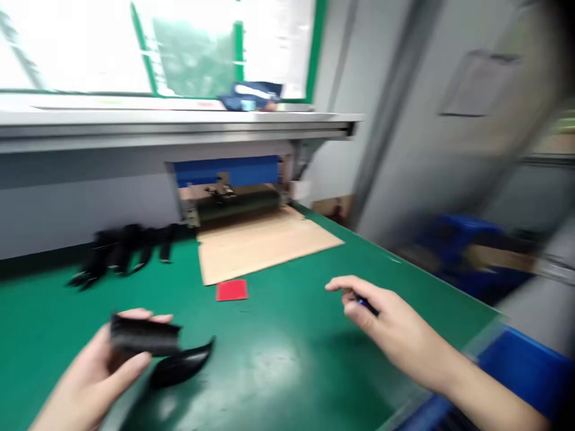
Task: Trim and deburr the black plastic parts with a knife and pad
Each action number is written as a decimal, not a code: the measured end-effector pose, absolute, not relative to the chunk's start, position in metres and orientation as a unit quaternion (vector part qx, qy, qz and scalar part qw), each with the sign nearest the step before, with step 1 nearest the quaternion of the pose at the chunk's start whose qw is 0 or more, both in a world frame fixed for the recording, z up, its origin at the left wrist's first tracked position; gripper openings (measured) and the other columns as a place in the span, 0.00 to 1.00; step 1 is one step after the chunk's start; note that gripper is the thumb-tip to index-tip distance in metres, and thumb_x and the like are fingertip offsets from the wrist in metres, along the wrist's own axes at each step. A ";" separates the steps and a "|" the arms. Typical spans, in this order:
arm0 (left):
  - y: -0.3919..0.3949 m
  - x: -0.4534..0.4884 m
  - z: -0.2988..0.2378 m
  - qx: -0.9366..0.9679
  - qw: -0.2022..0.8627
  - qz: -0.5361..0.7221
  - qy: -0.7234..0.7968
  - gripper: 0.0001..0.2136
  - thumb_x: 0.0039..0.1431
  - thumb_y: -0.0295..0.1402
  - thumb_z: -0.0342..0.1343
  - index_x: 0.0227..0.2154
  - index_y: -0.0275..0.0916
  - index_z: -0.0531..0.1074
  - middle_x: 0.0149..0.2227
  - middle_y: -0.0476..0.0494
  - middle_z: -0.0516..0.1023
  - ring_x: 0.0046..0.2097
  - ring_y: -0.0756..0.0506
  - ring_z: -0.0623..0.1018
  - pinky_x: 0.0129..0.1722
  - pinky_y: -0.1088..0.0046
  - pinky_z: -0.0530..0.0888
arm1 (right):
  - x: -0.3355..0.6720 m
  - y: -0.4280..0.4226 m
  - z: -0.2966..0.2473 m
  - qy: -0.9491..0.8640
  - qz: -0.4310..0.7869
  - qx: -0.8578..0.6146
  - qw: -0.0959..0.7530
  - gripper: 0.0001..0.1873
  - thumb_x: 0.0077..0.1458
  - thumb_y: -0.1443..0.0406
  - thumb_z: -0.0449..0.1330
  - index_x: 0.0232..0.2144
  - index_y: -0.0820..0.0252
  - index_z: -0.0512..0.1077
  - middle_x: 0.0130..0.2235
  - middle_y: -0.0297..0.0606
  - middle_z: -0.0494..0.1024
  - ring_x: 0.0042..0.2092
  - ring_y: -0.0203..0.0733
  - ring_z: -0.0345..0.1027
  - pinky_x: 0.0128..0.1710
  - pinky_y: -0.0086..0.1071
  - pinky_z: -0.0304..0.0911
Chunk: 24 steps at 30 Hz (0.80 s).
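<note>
L hand [92,380] gripping blk fabric strip [144,335]

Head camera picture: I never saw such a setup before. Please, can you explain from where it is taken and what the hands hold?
A camera worn on a person's head took this, looking forward and down. The left hand holds a black strip, with a curved black piece just below it. The right hand pinches a small dark item showing some blue. The green work mat carries a cardboard sheet, a red square and a row of black pieces.
</note>
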<state>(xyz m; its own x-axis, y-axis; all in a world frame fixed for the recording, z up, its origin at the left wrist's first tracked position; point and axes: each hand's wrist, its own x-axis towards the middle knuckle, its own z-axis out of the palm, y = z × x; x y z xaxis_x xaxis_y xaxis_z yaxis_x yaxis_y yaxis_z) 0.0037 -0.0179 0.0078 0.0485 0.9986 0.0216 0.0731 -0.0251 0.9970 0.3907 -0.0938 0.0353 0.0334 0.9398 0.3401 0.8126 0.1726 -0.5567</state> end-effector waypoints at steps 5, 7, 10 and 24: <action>-0.012 -0.021 0.015 0.476 0.576 0.548 0.376 0.27 0.48 0.44 0.67 0.46 0.42 0.61 0.52 0.35 0.74 0.52 0.35 0.74 0.53 0.59 0.68 | 0.246 -0.008 0.048 -0.867 0.047 -0.442 0.225 0.28 0.59 0.46 0.60 0.56 0.50 0.63 0.49 0.42 0.69 0.48 0.54 0.62 0.47 0.45 0.59; -0.009 -0.025 0.014 0.469 0.602 0.557 0.328 0.26 0.48 0.41 0.68 0.46 0.43 0.62 0.52 0.35 0.73 0.51 0.38 0.75 0.51 0.62 0.69 | 0.208 0.008 0.049 -0.890 0.045 -0.390 0.232 0.25 0.62 0.44 0.53 0.51 0.53 0.65 0.44 0.41 0.69 0.43 0.51 0.62 0.41 0.42 0.60; -0.009 -0.029 0.015 0.457 0.636 0.558 0.275 0.25 0.48 0.40 0.69 0.44 0.43 0.62 0.51 0.36 0.74 0.49 0.39 0.76 0.49 0.64 0.70 | 0.183 0.021 0.042 -0.893 0.036 -0.354 0.274 0.29 0.65 0.41 0.40 0.44 0.56 0.66 0.37 0.39 0.67 0.35 0.48 0.59 0.34 0.37 0.55; -0.011 -0.028 0.011 0.433 0.676 0.532 0.270 0.21 0.49 0.36 0.69 0.42 0.42 0.64 0.48 0.40 0.76 0.47 0.44 0.77 0.46 0.71 0.72 | 0.182 0.022 0.013 -0.888 -0.021 -0.365 0.278 0.32 0.67 0.43 0.32 0.26 0.58 0.59 0.27 0.33 0.60 0.28 0.43 0.51 0.29 0.34 0.41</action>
